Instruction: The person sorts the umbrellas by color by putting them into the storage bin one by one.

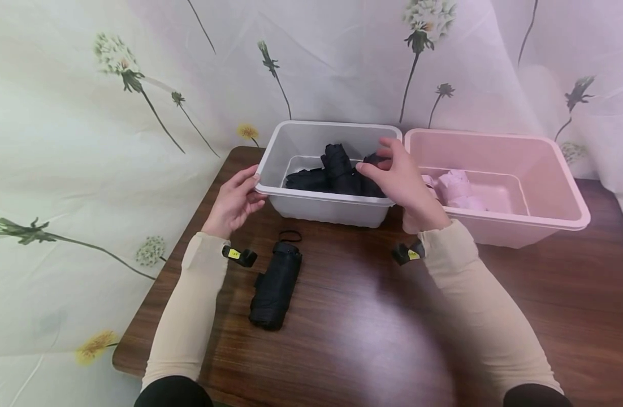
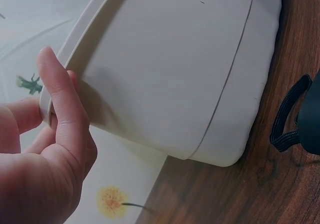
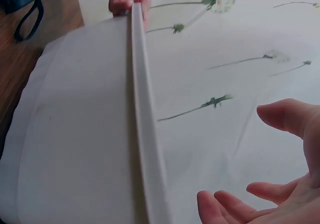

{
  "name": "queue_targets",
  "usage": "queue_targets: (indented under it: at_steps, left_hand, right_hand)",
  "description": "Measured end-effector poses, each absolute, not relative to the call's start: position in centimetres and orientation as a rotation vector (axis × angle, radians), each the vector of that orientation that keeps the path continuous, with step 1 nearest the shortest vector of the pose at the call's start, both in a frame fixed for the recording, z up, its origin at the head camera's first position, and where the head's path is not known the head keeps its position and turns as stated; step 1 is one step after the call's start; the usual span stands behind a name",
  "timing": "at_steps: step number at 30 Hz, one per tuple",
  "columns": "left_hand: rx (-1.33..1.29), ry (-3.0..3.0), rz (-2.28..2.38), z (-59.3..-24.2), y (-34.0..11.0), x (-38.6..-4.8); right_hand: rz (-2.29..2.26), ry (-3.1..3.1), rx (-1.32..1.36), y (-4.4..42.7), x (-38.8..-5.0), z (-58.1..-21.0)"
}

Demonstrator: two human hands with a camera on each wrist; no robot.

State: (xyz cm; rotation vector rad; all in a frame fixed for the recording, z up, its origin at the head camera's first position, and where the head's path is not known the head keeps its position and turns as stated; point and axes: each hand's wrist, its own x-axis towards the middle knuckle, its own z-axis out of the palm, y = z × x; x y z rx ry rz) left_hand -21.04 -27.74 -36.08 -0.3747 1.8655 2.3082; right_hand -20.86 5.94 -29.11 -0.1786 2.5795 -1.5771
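At its front left corner, the rim of a light grey plastic bin point(image 1: 327, 211) is pinched by my left hand point(image 1: 234, 202); in the left wrist view the thumb and fingers point(image 2: 65, 96) lie either side of that rim. Several folded black umbrellas point(image 1: 337, 164) lie inside the bin. Over its right end hovers my right hand point(image 1: 402, 178), partly hiding one of them. Its fingers are spread and loosely bent with nothing between them in the right wrist view. Another folded black umbrella point(image 1: 275, 285) with a wrist loop rests on the table in front of the bin.
A pink bin point(image 1: 540, 152) stands just right of the grey one, with folded pink umbrellas point(image 1: 458, 186) at its left end. Both are on a dark wooden table point(image 1: 352, 350). Behind hangs a pale flowered cloth point(image 1: 332, 62).
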Motion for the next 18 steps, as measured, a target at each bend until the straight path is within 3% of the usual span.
queue_targets:
  at_steps: [8, 18]
  left_hand:
    - [-0.372, 1.877, 2.296, -36.1, -27.8, -21.1]
    - [-0.36, 1.875, 2.293, -36.1, -27.8, -21.1]
  right_hand:
    - [-1.704, 2.541, -0.341, 5.0, -18.3, -27.4]
    - [-1.708, 2.528, -0.747, 3.4, -15.4, -26.8]
